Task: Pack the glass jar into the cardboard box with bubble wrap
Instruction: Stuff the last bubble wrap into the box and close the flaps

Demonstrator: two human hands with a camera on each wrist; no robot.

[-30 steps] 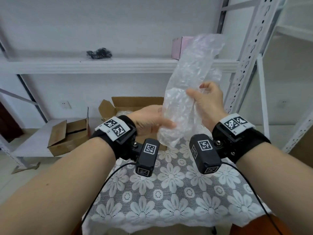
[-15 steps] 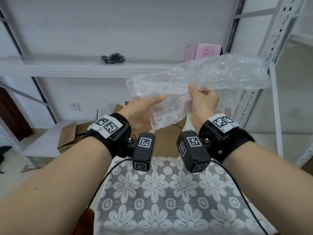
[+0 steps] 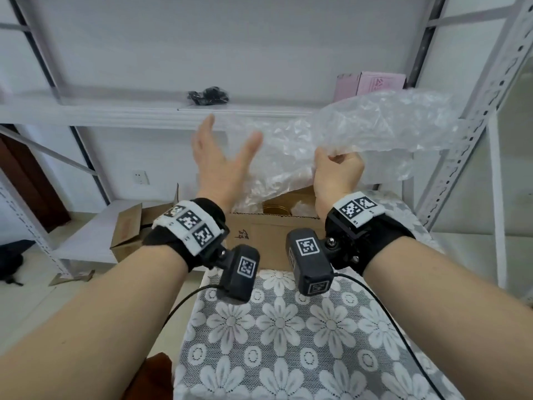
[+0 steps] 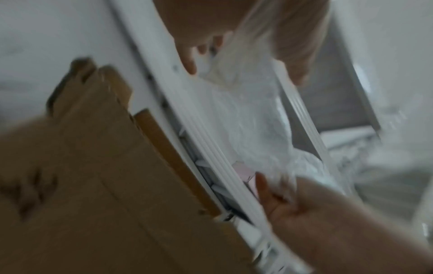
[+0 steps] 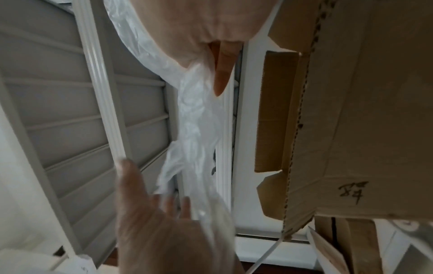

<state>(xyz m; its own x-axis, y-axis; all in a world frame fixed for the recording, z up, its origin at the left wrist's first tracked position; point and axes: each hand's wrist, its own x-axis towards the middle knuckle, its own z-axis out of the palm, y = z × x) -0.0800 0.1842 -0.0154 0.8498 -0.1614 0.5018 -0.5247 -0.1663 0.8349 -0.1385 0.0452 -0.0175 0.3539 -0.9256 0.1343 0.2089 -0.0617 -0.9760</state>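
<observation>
Bare forearms, no sleeves. Each wrist wears a black strap [image 3: 202, 223] with a white band [image 3: 357, 209] of black square-code markers. A black camera block [image 3: 310, 264] hangs under each, coded too, silver screw [image 3: 331, 241], thin black cable [image 3: 383, 313] trailing.

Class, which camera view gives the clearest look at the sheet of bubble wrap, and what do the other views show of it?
The head view: the bubble wrap spreads wide above the cardboard box, gripped by the right hand. The right wrist view shows only a narrow crumpled strip; the left wrist view shows it blurred.
</observation>
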